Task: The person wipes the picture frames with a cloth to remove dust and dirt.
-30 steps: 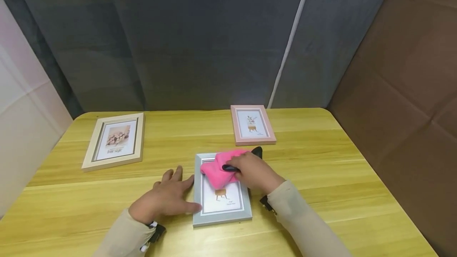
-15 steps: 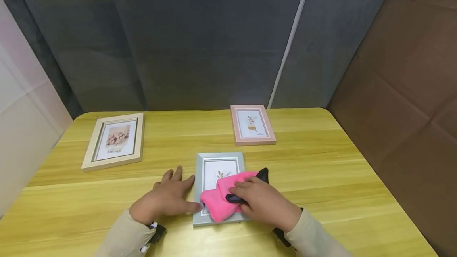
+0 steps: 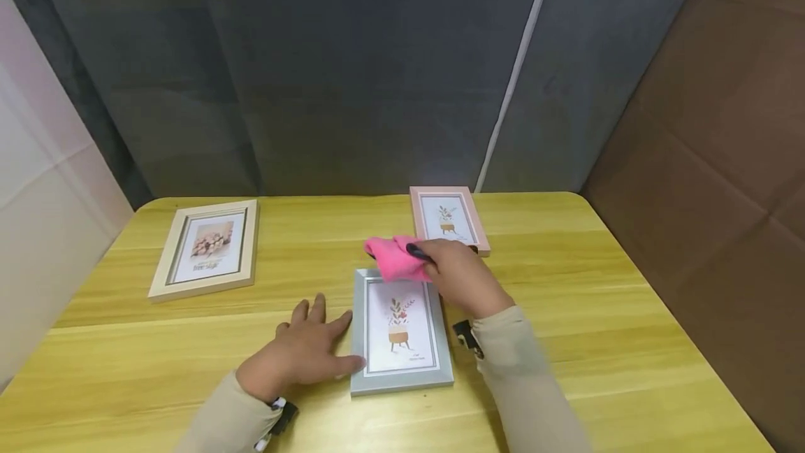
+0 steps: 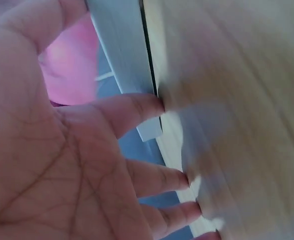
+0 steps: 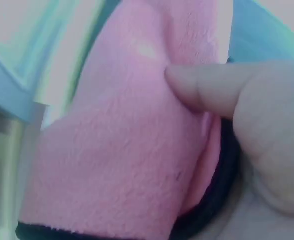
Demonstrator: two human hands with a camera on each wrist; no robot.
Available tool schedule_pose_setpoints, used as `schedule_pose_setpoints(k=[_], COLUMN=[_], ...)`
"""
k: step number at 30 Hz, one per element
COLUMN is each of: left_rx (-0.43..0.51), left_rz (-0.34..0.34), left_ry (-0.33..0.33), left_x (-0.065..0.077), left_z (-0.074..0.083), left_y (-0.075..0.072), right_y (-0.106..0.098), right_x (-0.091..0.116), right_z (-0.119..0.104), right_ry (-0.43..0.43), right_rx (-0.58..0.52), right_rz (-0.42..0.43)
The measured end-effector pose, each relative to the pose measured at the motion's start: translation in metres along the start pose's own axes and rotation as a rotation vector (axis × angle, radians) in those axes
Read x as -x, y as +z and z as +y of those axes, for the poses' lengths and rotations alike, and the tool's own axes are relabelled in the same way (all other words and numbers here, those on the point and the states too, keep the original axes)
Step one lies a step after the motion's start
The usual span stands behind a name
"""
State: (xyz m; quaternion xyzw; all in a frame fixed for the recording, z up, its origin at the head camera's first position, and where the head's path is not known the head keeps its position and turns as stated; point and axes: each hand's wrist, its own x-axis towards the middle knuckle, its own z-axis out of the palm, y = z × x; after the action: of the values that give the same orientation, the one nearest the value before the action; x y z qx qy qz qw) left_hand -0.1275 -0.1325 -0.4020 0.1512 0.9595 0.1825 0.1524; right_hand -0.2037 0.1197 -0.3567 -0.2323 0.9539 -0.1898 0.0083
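Note:
A light blue-grey picture frame (image 3: 402, 382) lies face up on the table, showing a print of a potted plant. My left hand (image 3: 302, 351) rests at its left side, fingers spread, with the thumb on the frame's edge; the left wrist view shows the index finger (image 4: 137, 111) along the frame's side too. Over the frame's far edge, my right hand (image 3: 462, 275) grips a folded pink cloth (image 3: 397, 259) with dark trim. In the right wrist view the thumb (image 5: 207, 89) presses into the cloth's fold.
A pink picture frame (image 3: 418, 212) lies at the back, just beyond the right hand. The cream picture frame (image 3: 163, 268) lies at the left of the wooden table (image 3: 629, 341). Dark fabric (image 3: 352, 75) hangs behind the table.
The right hand has swept the cloth toward me over the glass, then back away to the frame's far edge. The print is uncovered now. My left hand stays by the frame.

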Motion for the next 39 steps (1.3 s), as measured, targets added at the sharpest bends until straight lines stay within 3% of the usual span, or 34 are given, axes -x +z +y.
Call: schedule_pose_setpoints(k=[6, 12, 20, 23, 32, 36, 39], left_rx=[-0.011, 0.008, 0.011, 0.006, -0.012, -0.013, -0.011], left_rz=[-0.015, -0.081, -0.084, -0.088, -0.093, -0.087, -0.083], left_ry=[0.031, 0.036, 0.024, 0.030, 0.046, 0.045, 0.039], left_x=[0.000, 0.003, 0.001, 0.001, 0.003, 0.003, 0.003], left_z=[0.003, 0.002, 0.004, 0.005, 0.005, 0.005, 0.004], left_y=[0.002, 0.004, 0.006, 0.005, 0.004, 0.005, 0.006], right_y=[0.026, 0.025, 0.012, 0.017, 0.040, 0.041, 0.035], right_x=[-0.008, -0.005, 0.000, -0.002, -0.009, -0.009, -0.005], right_z=[0.010, 0.011, 0.021, 0.021, -0.019, -0.028, -0.029], right_ry=[0.083, 0.088, 0.174, 0.145, -0.113, -0.120, -0.086], right_rx=[0.054, 0.042, 0.080, 0.084, 0.050, 0.019, 0.057], right_rz=[-0.116, -0.113, -0.048, -0.058, -0.103, -0.131, -0.130])
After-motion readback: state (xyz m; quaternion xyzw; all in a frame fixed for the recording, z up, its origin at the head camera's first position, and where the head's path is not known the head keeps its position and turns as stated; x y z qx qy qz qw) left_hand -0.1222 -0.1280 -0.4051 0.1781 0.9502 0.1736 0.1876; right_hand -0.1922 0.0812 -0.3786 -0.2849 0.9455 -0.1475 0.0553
